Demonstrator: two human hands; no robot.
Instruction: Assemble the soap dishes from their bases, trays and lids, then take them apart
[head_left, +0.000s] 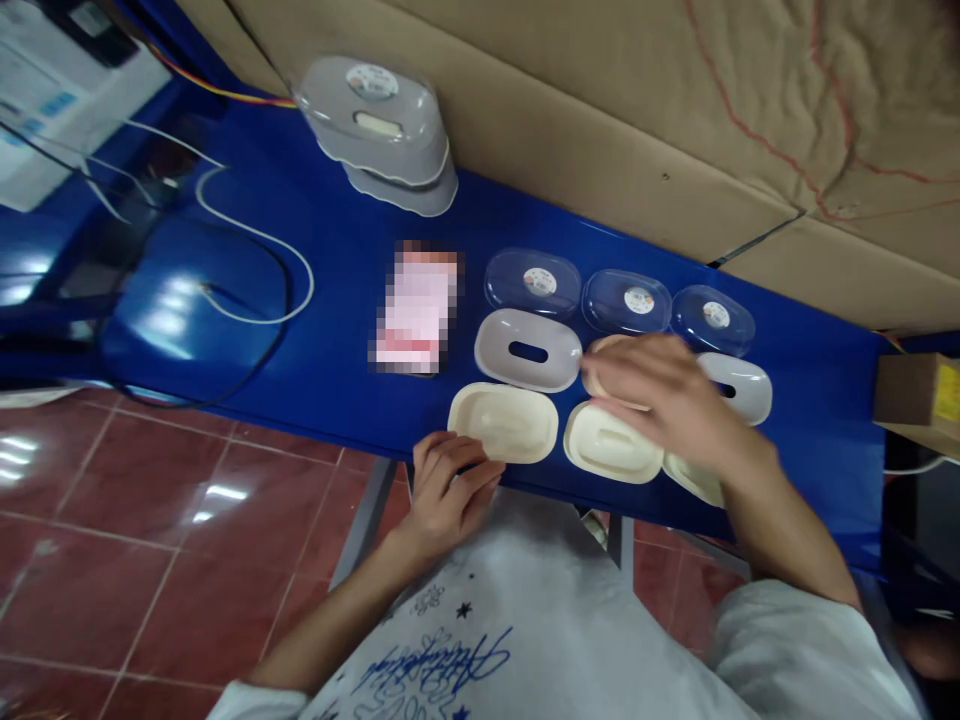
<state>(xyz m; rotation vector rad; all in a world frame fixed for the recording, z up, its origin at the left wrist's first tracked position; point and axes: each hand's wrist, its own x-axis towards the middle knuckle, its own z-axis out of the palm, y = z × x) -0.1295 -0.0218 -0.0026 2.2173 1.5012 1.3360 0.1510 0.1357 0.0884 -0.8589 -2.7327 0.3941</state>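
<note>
My left hand rests at the near edge of a cream oval tray, fingers loosely bent and a little apart at its rim. Motion blurs my right hand, which reaches over a pale oval piece in the middle of the row; whether the fingers grip it cannot be made out. Below that hand sits a second cream tray, and a third cream tray is partly covered by the forearm. Slotted oval inserts, a grey one and a whitish one, flank the covered piece.
Behind the inserts lie three clear lids with round stickers. A stack of assembled grey boxes stands near the cardboard wall. A blurred-out pink rectangle and loose cables are on the blue table. A cardboard box is at right.
</note>
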